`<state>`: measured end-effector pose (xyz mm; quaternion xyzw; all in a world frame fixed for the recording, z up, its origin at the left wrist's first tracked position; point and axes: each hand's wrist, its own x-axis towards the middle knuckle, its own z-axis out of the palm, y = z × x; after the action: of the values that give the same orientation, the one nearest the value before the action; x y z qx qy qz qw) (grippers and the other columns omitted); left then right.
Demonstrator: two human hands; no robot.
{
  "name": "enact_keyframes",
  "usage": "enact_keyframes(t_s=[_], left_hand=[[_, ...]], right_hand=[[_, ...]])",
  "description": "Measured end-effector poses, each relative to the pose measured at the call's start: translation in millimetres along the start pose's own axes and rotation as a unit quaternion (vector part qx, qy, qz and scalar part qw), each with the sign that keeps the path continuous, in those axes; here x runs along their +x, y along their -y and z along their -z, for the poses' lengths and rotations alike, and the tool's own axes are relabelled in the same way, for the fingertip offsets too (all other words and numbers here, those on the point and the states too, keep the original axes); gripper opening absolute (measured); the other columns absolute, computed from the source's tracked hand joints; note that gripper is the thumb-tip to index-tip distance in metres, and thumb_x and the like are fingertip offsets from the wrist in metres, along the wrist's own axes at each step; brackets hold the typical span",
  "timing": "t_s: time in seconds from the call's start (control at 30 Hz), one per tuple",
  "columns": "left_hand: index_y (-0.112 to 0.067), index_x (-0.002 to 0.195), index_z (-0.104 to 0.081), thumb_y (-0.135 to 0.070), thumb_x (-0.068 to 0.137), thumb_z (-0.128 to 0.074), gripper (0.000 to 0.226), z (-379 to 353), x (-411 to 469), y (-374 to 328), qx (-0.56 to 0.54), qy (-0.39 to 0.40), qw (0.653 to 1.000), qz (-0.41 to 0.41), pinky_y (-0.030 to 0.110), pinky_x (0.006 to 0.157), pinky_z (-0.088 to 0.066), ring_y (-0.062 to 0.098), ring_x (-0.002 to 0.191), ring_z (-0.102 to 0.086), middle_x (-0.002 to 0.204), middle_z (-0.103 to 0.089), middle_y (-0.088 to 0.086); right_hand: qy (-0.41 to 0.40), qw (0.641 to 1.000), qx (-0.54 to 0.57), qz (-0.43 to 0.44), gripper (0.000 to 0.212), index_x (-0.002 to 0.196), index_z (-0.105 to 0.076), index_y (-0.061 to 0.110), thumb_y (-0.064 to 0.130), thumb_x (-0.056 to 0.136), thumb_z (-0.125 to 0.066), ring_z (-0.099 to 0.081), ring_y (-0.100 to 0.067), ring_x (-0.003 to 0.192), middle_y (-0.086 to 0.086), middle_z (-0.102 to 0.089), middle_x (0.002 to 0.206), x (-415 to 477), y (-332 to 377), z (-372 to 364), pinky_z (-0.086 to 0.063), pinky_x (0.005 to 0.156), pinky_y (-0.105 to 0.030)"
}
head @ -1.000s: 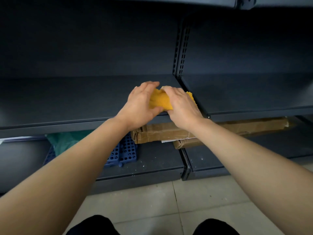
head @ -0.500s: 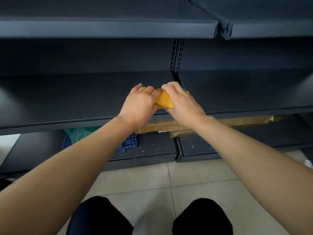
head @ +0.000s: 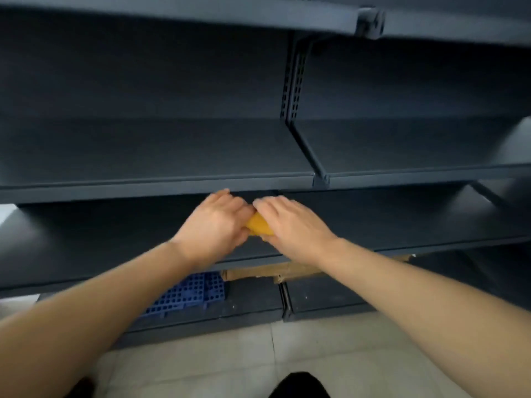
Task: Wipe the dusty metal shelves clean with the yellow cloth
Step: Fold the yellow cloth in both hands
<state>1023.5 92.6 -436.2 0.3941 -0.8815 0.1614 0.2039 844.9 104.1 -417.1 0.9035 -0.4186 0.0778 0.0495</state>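
**Bunching the cloth, looking up to the next shelf**

Gripping the yellow cloth (head: 259, 225) from both sides. Pinched under the curled fingers of the left hand (head: 214, 222) and of the right hand (head: 291, 225), with the fingertips almost meeting over it. Held in the air in front of the lower metal shelf (head: 115, 242), close to the seam between the two bays and just under the front lip of the middle shelf (head: 161, 150). Not pressed to any surface.

Showing only a small orange-yellow wedge now, against a wider fold a second ago, so probably gathering it into a tighter pad. Looking higher than before too, taking in the whole middle shelf and the edge of the top shelf (head: 201, 15), with the slotted upright (head: 291, 81) between the bays.

Best read as a pause between passes, not a wipe. Next stroke likely on the middle shelf, though impossible to say which boards are already clean, with no dust visible through the blur.

Lower down, a cardboard box (head: 253, 274) and a blue plastic grid (head: 186, 294) on the bottom shelf, then pale floor tiles (head: 230, 354) nearest.
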Motion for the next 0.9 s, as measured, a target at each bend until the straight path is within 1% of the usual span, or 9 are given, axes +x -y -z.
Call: enact_keyframes(t_s=[0.07, 0.13, 0.23, 0.27, 0.33, 0.5, 0.63, 0.77, 0.9], left_hand=[[-0.009, 0.088, -0.069, -0.023, 0.076, -0.041, 0.034, 18, 5, 7, 0.018, -0.004, 0.999, 0.032, 0.042, 0.096, -0.047, 0.024, 0.075, -0.066, 0.082, -0.068, 0.003], [-0.008, 0.091, -0.069, -0.021, 0.079, -0.04, 0.034, 32, 11, 10, 0.033, -0.009, 0.998, 0.058, 0.044, 0.1, -0.043, 0.023, 0.078, -0.066, 0.085, -0.068, 0.003], [-0.007, 0.097, -0.069, -0.02, 0.079, -0.043, 0.034, 62, 17, 10, 0.033, -0.01, 0.995, 0.088, 0.046, 0.101, -0.041, 0.024, 0.082, -0.067, 0.088, -0.069, 0.005], [-0.006, 0.098, -0.069, -0.018, 0.078, -0.047, 0.031, 72, 19, 11, 0.043, -0.023, 0.995, 0.088, 0.046, 0.102, -0.04, 0.025, 0.082, -0.067, 0.088, -0.069, 0.005], [-0.007, 0.098, -0.068, -0.017, 0.078, -0.05, 0.029, 96, 23, 13, 0.044, -0.016, 0.995, 0.091, 0.047, 0.103, -0.038, 0.026, 0.083, -0.067, 0.089, -0.069, 0.005], [-0.008, 0.104, -0.068, -0.022, 0.078, -0.043, 0.039, 159, 30, 26, 0.055, -0.011, 0.995, 0.085, 0.049, 0.104, -0.036, 0.027, 0.087, -0.067, 0.092, -0.069, 0.005], [-0.007, 0.103, -0.069, -0.023, 0.079, -0.038, 0.042, 210, 35, 37, 0.052, -0.036, 0.994, 0.086, 0.048, 0.105, -0.035, 0.026, 0.086, -0.066, 0.091, -0.069, 0.005], [-0.007, 0.104, -0.068, -0.025, 0.079, -0.039, 0.042, 253, 34, 50, 0.047, -0.047, 0.994, 0.085, 0.05, 0.103, -0.037, 0.028, 0.085, -0.066, 0.091, -0.069, 0.006], [-0.006, 0.102, -0.068, -0.024, 0.08, -0.041, 0.039, 286, 33, 58, 0.044, -0.063, 0.992, 0.097, 0.05, 0.104, -0.037, 0.029, 0.084, -0.065, 0.089, -0.069, 0.007]], right_hand=[[-0.024, 1.0, -0.015, -0.01, 0.05, 0.132, -0.044, 0.003, 0.017, 0.087, -0.062, -0.052, -0.031, 0.115, -0.013, -0.053, 0.128, 13, 1, 13, -0.044, 0.092, -0.041], [-0.042, 0.999, -0.03, 0.001, 0.049, 0.126, -0.049, 0.001, 0.012, 0.082, -0.068, -0.057, -0.032, 0.108, -0.014, -0.058, 0.121, 21, 4, 30, -0.048, 0.086, -0.043], [-0.064, 0.997, -0.037, 0.005, 0.051, 0.121, -0.053, 0.001, 0.011, 0.076, -0.073, -0.061, -0.032, 0.103, -0.014, -0.062, 0.115, 27, 8, 58, -0.052, 0.081, -0.042], [-0.066, 0.997, -0.037, 0.002, 0.051, 0.122, -0.053, 0.002, 0.011, 0.076, -0.073, -0.06, -0.032, 0.105, -0.013, -0.061, 0.116, 28, 11, 67, -0.052, 0.083, -0.042], [-0.07, 0.997, -0.031, -0.001, 0.052, 0.126, -0.05, 0.003, 0.013, 0.079, -0.07, -0.058, -0.031, 0.11, -0.013, -0.058, 0.121, 32, 20, 86, -0.051, 0.087, -0.042], [-0.066, 0.997, -0.027, -0.029, 0.057, 0.135, -0.042, 0.004, 0.018, 0.085, -0.065, -0.051, -0.031, 0.12, -0.013, -0.05, 0.134, 39, 46, 141, -0.045, 0.094, -0.043], [-0.077, 0.994, -0.016, -0.071, 0.063, 0.141, -0.034, 0.005, 0.023, 0.088, -0.063, -0.044, -0.03, 0.127, -0.011, -0.043, 0.142, 47, 72, 189, -0.04, 0.098, -0.042], [-0.062, 0.993, -0.04, -0.097, 0.065, 0.143, -0.03, 0.008, 0.031, 0.09, -0.06, -0.045, -0.027, 0.126, -0.009, -0.041, 0.144, 51, 91, 231, -0.039, 0.098, -0.04], [-0.052, 0.992, -0.067, -0.094, 0.065, 0.145, -0.025, 0.007, 0.029, 0.092, -0.057, -0.047, -0.029, 0.122, -0.009, -0.041, 0.143, 60, 107, 264, -0.041, 0.094, -0.04]])
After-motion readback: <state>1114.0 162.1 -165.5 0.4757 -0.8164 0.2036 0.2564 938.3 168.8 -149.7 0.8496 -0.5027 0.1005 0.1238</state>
